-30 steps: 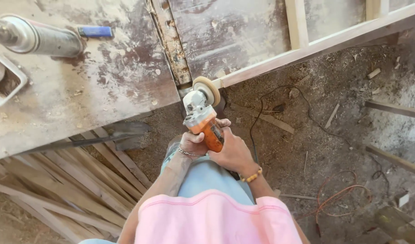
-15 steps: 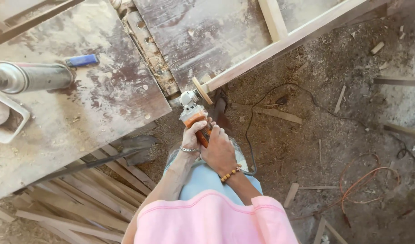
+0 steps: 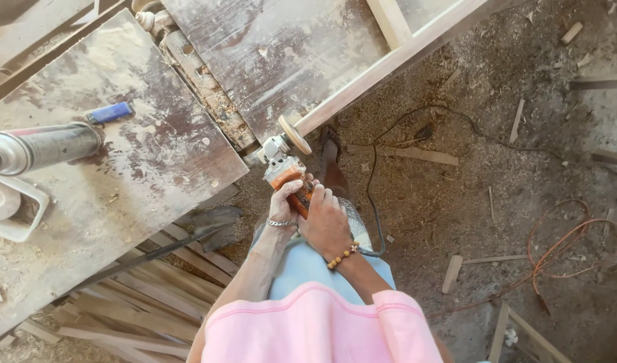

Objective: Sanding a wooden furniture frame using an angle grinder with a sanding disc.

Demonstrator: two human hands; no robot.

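Note:
Both my hands grip an orange and grey angle grinder [image 3: 283, 169] in front of my body. My left hand [image 3: 283, 200], with a metal chain on the wrist, wraps the orange body from the left. My right hand [image 3: 327, 225], with a bead bracelet, covers the rear of the body. The grinder's tan sanding disc [image 3: 294, 134] presses against the end of a pale wooden frame rail [image 3: 389, 67] that lies on the worn workbench [image 3: 154, 141]. A black power cord [image 3: 372, 181] runs from the tool over the sawdust floor.
A caulking gun with a grey tube [image 3: 39, 148] and a small blue object [image 3: 110, 111] lie on the bench's left part. Wood strips [image 3: 140, 302] are stacked under the bench. An orange cable [image 3: 563, 242] and wood offcuts [image 3: 451, 273] lie on the floor at right.
The view has tilted and shifted, so the bench and frame sit further left and higher. My hands keep their grip, and the disc has stayed at the rail's end.

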